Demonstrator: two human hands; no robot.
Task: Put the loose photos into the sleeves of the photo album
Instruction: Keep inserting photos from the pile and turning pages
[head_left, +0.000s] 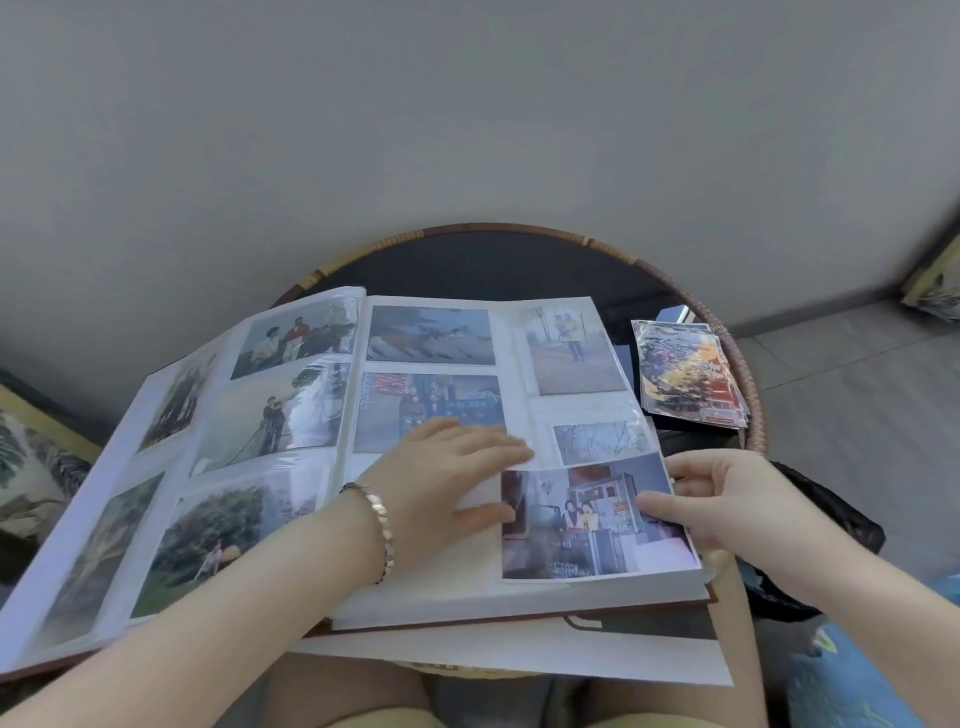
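An open photo album (426, 597) lies on a round table, its sleeves mostly filled with photos. My left hand (447, 478), with a bracelet on the wrist, rests flat on the right page, fingers straight, pressing the sleeve beside a loose photo (587, 525) of an indoor scene. That photo sits at the page's lower right, its left part under the clear plastic. My right hand (727, 504) pinches its right edge, thumb on top. A stack of loose photos (685, 374) lies on the table to the right of the album.
The round table has a woven rim (727, 338) and dark top. A white sheet (519, 654) sticks out under the album toward my lap. A black bag (821, 530) sits right of the table. Patterned cushions lie at the far left and far right.
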